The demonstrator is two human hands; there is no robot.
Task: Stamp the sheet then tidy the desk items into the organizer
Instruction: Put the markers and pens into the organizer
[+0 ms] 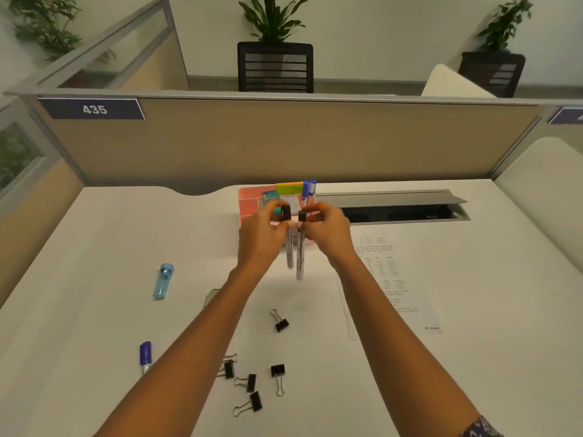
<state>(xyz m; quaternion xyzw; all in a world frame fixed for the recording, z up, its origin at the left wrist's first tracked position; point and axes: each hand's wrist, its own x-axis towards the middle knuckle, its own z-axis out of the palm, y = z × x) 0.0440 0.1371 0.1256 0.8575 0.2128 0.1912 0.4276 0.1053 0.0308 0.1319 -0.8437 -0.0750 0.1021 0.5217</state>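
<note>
Just in front of the pink organizer (247, 201), above the desk (94, 247), both hands hover close together. The left hand (262, 234) pinches a black-capped pen (289, 252) upright, and the right hand (328, 231) pinches a second pen (300, 264). The printed sheet (391, 279) lies to their right.

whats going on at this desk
A person holds two black-capped pens, caps up, one gripped in the left hand and one in the right hand, just in front of the pink organizer. Two blue pens already stand in it. Five binder clips, a light blue translucent item and a blue-capped marker lie loose on the desk. The printed sheet lies to the right.
</note>
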